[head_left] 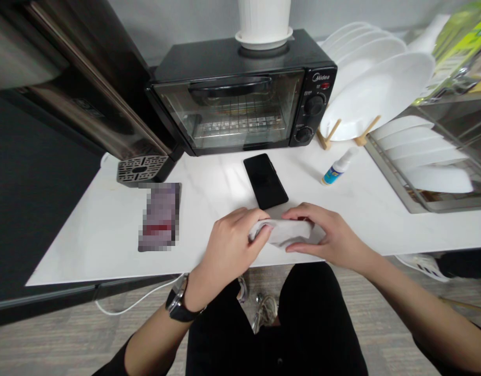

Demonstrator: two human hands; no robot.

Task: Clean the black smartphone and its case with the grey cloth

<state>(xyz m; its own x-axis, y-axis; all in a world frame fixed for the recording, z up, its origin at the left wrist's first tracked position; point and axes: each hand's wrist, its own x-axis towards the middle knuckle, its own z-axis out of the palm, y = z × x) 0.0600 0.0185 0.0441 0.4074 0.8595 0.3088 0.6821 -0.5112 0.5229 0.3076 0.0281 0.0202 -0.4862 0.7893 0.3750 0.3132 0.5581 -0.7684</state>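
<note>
Both hands hold a small white cloth (286, 232) just above the front edge of the white countertop (107, 235). My left hand (230, 245), with a dark watch on its wrist, pinches the cloth's left end. My right hand (328, 235) curls over its right end, fingers closed on it. A black phone (265, 180) lies face up on the counter right behind the hands, screen dark. A small spray bottle (338, 168) with a blue label lies tilted to the phone's right.
A black toaster oven (240, 99) stands at the back with a white pot (264, 23) on top. White plates (377, 89) lean in a wooden rack at the right, beside a metal dish rack (432, 162). A blurred card-like item (160, 216) lies at left, near a drip grate (140, 169).
</note>
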